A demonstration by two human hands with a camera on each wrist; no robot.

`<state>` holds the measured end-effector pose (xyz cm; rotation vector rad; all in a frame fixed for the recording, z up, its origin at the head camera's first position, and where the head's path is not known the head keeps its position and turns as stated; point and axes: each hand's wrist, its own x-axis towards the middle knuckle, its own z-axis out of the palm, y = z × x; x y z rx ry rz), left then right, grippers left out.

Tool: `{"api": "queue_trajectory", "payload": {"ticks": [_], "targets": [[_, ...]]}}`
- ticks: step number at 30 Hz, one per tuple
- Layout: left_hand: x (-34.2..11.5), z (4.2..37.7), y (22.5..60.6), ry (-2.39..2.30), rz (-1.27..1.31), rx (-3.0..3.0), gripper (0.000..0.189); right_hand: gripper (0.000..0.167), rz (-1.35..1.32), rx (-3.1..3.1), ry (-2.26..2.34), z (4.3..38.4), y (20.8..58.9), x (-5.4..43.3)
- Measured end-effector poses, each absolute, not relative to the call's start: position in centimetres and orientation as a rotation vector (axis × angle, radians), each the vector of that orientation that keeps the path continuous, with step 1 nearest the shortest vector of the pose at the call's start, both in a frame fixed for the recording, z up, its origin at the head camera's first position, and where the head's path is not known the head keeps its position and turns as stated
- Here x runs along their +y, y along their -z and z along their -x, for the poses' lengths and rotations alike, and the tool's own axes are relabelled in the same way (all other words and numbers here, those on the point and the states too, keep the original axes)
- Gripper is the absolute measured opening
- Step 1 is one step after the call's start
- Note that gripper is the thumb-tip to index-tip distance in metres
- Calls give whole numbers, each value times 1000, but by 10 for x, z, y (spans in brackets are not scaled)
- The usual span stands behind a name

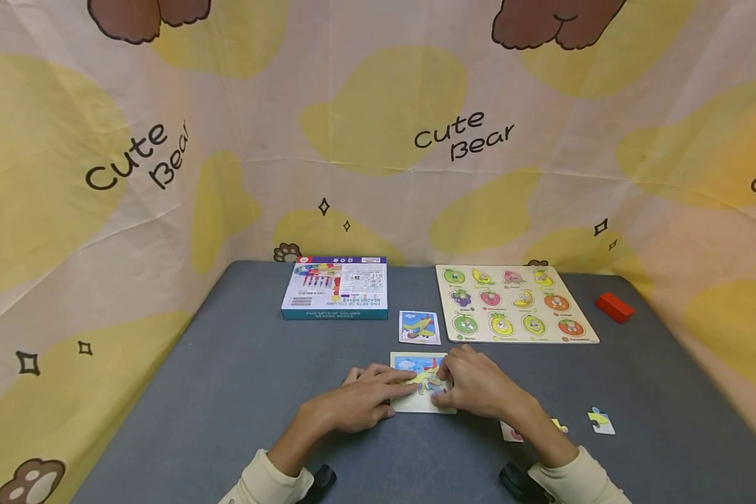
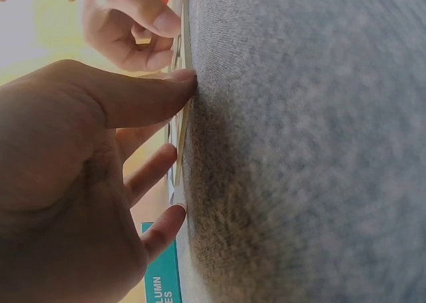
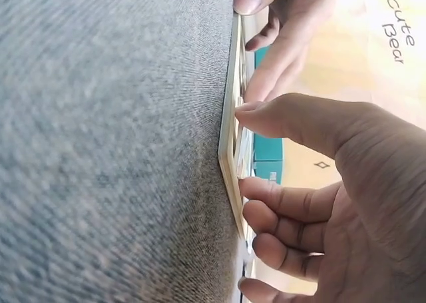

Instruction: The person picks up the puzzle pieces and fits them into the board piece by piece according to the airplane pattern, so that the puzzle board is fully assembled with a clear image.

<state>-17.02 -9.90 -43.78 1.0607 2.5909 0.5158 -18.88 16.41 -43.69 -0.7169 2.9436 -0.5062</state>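
A small wooden jigsaw board (image 1: 406, 404) with a yellow airplane picture lies flat on the table between the hands. My left hand (image 1: 363, 397) rests on its left side, fingers stretched over the picture and thumb at the near edge. From the right, my right hand (image 1: 481, 383) pinches a puzzle piece (image 3: 241, 150) between thumb and index finger, at the board's right part. The fingers hide much of that piece and of the picture. Just beyond the board is a card (image 1: 419, 327) showing the same airplane. Loose puzzle pieces (image 1: 601, 421) lie to the right, some partly behind my right forearm.
A box (image 1: 334, 290) of beaded toys lies at the back left. At the back right is a fruit picture board (image 1: 516, 304), with a red block (image 1: 614, 307) to its right. A printed cloth (image 1: 378, 203) hangs behind the grey table (image 1: 227, 420).
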Motion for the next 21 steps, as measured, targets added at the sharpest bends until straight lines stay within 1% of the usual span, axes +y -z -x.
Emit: {"api": "queue_trajectory", "payload": {"ticks": [6,13,20,21], "targets": [[-99,171,438,-517,-1076,2592,56,29,842,2892,563,189,434,167],[-99,169,437,-518,-1067,2585,56,27,873,2853,622,190,434,170],[-99,169,438,-523,-1064,2587,57,14,878,2881,658,192,435,174],[-99,169,438,-523,-1065,2589,57,15,871,2885,661,192,435,174]]}}
